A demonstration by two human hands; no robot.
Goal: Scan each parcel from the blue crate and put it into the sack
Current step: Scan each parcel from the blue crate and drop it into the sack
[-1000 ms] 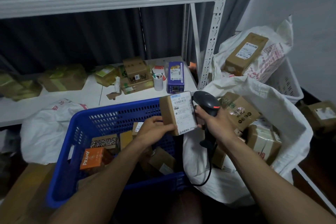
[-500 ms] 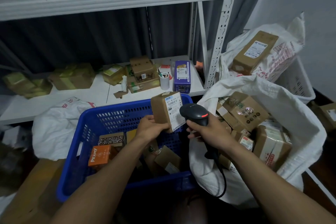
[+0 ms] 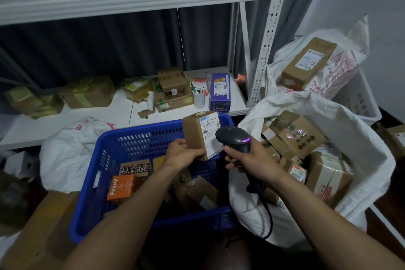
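Storeroom corner. The left hand (image 3: 183, 153) has its grip clamped on a parcel (image 3: 194, 136) above the blue crate (image 3: 135, 138), label turned to the scanner (image 3: 234, 138) clasped in the right hand (image 3: 248, 159), presumably for reading. That hand lies between parcel and open sack (image 3: 361, 138), already crowded with boxes (image 3: 295, 131). Beyond, a shelf (image 3: 98, 116) carries further cartons (image 3: 173, 85).

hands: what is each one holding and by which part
The left hand grips the labelled cardboard parcel by its lower end; the right hand grips the black barcode scanner by its handle.
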